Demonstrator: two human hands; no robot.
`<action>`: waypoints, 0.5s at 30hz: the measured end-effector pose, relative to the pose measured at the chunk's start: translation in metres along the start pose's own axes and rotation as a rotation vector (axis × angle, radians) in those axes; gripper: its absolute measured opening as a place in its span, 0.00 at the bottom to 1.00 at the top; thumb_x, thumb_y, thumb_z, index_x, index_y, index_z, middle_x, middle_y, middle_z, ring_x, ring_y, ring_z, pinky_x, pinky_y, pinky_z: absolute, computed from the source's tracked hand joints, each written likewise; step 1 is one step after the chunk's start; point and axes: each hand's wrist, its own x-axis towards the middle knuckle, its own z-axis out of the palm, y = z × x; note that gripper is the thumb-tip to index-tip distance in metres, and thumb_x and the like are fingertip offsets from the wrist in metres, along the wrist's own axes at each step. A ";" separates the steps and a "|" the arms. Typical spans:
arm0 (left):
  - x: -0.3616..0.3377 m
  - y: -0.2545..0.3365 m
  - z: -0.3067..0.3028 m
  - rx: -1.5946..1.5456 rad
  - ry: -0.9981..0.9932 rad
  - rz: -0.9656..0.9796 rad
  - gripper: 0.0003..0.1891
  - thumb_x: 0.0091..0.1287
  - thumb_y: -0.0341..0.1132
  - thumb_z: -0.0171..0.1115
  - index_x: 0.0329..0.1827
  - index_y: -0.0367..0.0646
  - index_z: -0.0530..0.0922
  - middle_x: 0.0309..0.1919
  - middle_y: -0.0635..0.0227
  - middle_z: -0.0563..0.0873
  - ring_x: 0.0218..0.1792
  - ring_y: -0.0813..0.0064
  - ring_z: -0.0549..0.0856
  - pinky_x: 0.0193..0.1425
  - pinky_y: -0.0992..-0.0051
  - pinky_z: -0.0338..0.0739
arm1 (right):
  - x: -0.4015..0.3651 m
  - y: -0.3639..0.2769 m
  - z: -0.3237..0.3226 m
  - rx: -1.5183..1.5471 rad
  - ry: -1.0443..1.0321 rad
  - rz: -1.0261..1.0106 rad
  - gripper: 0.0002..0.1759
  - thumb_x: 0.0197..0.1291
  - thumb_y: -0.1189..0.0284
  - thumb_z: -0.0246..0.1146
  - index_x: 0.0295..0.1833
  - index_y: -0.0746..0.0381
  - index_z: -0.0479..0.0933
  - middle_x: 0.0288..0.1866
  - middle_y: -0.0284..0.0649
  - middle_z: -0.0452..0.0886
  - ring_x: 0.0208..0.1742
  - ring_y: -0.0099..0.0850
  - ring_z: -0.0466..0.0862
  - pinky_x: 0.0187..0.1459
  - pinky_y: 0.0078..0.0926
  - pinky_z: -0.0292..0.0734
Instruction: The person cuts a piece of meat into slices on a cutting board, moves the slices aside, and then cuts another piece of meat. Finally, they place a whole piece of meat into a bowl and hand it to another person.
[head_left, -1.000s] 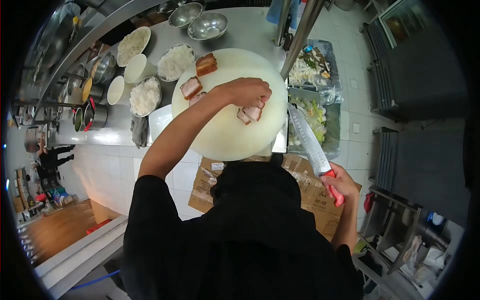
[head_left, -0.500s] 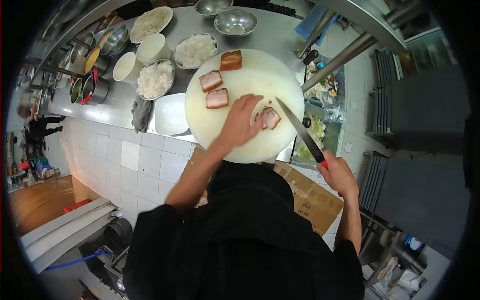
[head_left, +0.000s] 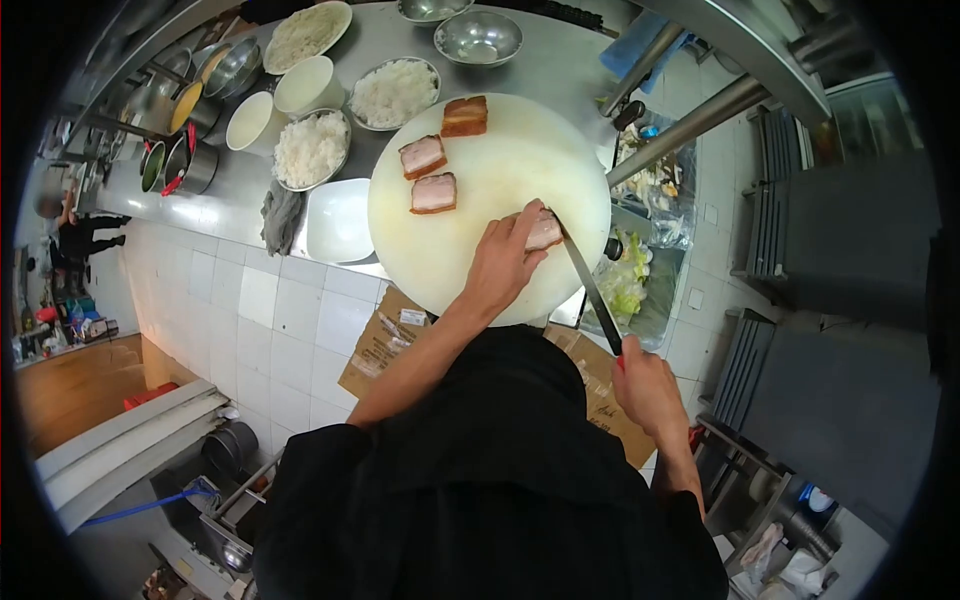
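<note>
Here we are at the round white board (head_left: 520, 150), and my left hand (head_left: 503, 262) is on the piece of meat (head_left: 544, 232), thumb and forefinger pinching it from either side! That piece sits toward the right side of the board. In comes my right hand (head_left: 652, 392), fingers wrapped tight around the red handle of the knife (head_left: 592, 293), the blade slanting up and left, its tip end right against the meat's right edge. Is the blade biting in? From up here I cannot tell.

Over on the board's upper left, three more chunks: a browned one (head_left: 464, 116) at the top, a pale-faced one (head_left: 423, 157) below it, and another pale-faced one (head_left: 433, 193) under that, near its neighbour.

Left of the board, on the steel worktop (head_left: 560, 55), there's a white dish (head_left: 341, 222) just beside it, a grey cloth (head_left: 280, 217) next to that, and two bowls of rice, one nearer (head_left: 312, 150), one farther (head_left: 395, 93). Off to the right, leafy greens (head_left: 630, 275) lie below in a lined bin!
</note>
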 end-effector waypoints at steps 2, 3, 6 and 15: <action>0.005 -0.006 0.006 -0.001 0.017 0.014 0.40 0.57 0.29 0.75 0.74 0.42 0.67 0.54 0.47 0.83 0.51 0.47 0.81 0.58 0.56 0.76 | 0.002 -0.005 0.008 0.022 -0.001 -0.003 0.12 0.66 0.73 0.60 0.46 0.69 0.66 0.29 0.64 0.81 0.34 0.65 0.82 0.39 0.59 0.75; 0.008 -0.007 0.008 -0.005 0.036 0.017 0.39 0.57 0.28 0.74 0.73 0.42 0.67 0.53 0.45 0.83 0.49 0.45 0.81 0.58 0.55 0.76 | 0.004 -0.007 0.008 0.036 0.018 -0.016 0.11 0.65 0.75 0.59 0.46 0.69 0.67 0.28 0.64 0.80 0.34 0.65 0.81 0.38 0.59 0.75; 0.041 -0.010 0.015 -0.057 0.097 0.050 0.40 0.57 0.28 0.74 0.73 0.41 0.66 0.52 0.44 0.83 0.50 0.43 0.81 0.57 0.53 0.76 | 0.028 0.002 0.002 0.024 0.100 -0.045 0.11 0.65 0.75 0.59 0.45 0.70 0.67 0.28 0.65 0.80 0.33 0.65 0.81 0.37 0.58 0.75; 0.030 0.004 -0.028 0.023 0.239 0.004 0.39 0.55 0.27 0.74 0.72 0.41 0.67 0.69 0.43 0.71 0.63 0.41 0.76 0.67 0.55 0.73 | 0.059 0.041 -0.014 0.256 0.227 -0.155 0.24 0.61 0.79 0.57 0.64 0.65 0.68 0.31 0.57 0.80 0.32 0.54 0.82 0.35 0.47 0.78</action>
